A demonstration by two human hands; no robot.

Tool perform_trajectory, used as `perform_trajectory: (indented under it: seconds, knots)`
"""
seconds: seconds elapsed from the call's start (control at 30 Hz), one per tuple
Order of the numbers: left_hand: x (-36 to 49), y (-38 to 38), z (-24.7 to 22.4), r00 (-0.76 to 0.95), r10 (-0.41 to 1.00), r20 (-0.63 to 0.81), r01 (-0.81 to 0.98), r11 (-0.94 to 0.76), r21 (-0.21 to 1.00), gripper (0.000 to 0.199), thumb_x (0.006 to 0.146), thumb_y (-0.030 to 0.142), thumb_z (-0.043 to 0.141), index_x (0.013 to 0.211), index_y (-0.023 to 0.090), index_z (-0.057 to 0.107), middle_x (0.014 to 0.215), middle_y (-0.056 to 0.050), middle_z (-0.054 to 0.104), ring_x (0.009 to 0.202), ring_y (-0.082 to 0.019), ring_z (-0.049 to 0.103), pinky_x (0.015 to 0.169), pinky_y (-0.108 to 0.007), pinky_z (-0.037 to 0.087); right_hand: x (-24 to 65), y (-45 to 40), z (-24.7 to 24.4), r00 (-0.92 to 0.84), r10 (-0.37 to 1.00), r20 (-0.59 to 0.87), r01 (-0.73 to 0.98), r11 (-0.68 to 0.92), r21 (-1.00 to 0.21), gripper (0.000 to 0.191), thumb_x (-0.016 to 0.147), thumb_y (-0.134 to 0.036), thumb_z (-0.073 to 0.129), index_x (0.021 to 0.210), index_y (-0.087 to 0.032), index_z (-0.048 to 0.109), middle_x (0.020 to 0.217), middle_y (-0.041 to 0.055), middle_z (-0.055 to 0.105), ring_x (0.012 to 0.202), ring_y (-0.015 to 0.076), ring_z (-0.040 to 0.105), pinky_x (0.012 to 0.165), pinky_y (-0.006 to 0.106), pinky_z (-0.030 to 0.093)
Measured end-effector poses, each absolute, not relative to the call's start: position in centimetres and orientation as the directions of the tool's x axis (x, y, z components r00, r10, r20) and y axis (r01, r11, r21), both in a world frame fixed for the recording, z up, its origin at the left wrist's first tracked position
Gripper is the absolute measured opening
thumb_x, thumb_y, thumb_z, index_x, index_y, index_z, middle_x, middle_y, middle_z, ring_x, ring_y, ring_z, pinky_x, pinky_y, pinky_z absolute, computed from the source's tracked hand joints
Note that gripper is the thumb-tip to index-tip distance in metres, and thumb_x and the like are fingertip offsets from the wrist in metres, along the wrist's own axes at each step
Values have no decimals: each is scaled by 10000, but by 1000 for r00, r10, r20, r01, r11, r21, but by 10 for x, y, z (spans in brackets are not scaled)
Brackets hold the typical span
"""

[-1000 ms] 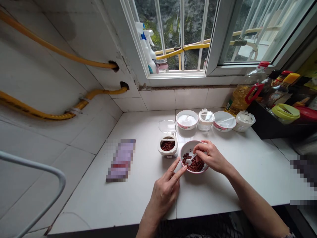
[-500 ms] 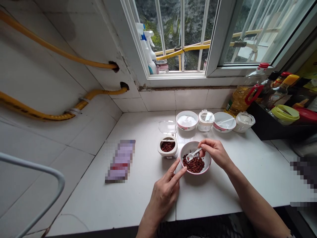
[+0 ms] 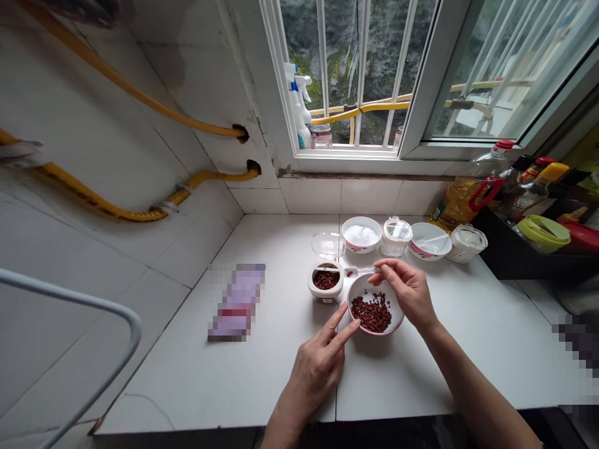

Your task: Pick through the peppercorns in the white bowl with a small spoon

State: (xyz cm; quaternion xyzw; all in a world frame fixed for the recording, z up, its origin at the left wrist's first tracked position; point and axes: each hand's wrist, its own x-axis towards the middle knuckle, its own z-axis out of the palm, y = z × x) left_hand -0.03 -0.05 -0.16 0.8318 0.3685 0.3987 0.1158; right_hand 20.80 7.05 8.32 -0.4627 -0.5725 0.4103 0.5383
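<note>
Spoon (image 3: 361, 270) hung level, right hand (image 3: 408, 292) pinching it.
Left hand (image 3: 319, 362), loosely open, touched the near bowl (image 3: 359, 290); pixelation hid a purple item (image 3: 239, 303).

- Light source: daylight through the far window (image 3: 344, 68).
- Counter (image 3: 281, 368): brightest at far centre, dimmer toward the near edge.
- Shadow: soft, near side of the bowl (image 3: 397, 308).
- Left wall (image 3: 107, 249): dim.
- Edges: wide-angle stretching; far-left corner blurred.
- Pixelation: purple packet (image 3: 241, 293), right edge.
</note>
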Motion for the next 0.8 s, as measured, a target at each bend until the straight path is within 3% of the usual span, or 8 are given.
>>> perform_trajectory:
  seconds: [0.07,0.17,0.23,0.3,0.43,0.53,0.6,0.8]
  knots:
    - [0,-1,-2,411,707,575,526,-699,484,620,924,-27,415,1480,233,505,1565,-158,477,1086,-159,730,889,-243,608,198,70,80,-44,923,383,188,384,-904,162,974,-325,586,1003,-222,708,801,42,800,755,203,760,806,376,595]
    - [0,-1,-2,415,708,571,532,-698,479,644,916,-30,416,1500,235,486,1576,-157,462,1083,-164,733,891,-252,612,189,71,74,-243,766,595,384,639,-666,204,993,-168,516,1046,-241,698,865,28,816,775,190,765,1005,463,520]
    - [0,0,-1,420,709,567,538,-697,474,666,907,-35,413,1514,234,470,1585,-154,451,1121,-177,723,903,-261,612,187,72,72,-347,671,655,448,733,-512,275,989,-102,466,1078,-246,683,901,25,819,761,180,758,1041,488,489]
    - [0,0,0,427,705,566,542,-701,464,683,895,-42,409,1519,231,465,1585,-151,452,1163,-189,708,909,-265,613,189,71,73,-374,633,678,469,760,-450,307,992,-84,442,1126,-248,665,931,29,819,776,180,758,1049,495,484]
    - [0,2,2,430,695,576,532,-710,461,673,887,-51,405,1497,219,488,1571,-151,471,1227,-200,676,942,-281,607,205,67,81,-277,699,660,472,697,-540,231,1006,-142,488,1145,-238,646,944,52,814,844,208,773,1001,464,532]
    - [0,2,2,422,700,577,525,-707,473,658,901,-51,409,1492,225,492,1565,-156,477,1256,-206,659,949,-297,607,223,62,86,-163,822,545,460,552,-696,132,998,-240,548,1068,-223,658,903,67,789,795,221,775,776,366,599]
    - [0,1,2,417,701,579,526,-706,475,660,905,-54,412,1492,237,488,1561,-158,482,1248,-207,664,942,-306,612,237,61,89,-148,885,441,508,451,-734,134,989,-300,574,1018,-226,682,823,54,773,791,233,759,764,366,589]
    - [0,1,0,406,705,581,509,-703,497,660,897,-62,421,1478,240,502,1560,-155,483,1211,-193,685,918,-286,617,257,62,93,-253,885,390,739,437,-512,187,953,-231,531,864,-239,695,742,55,732,738,233,662,855,415,515]
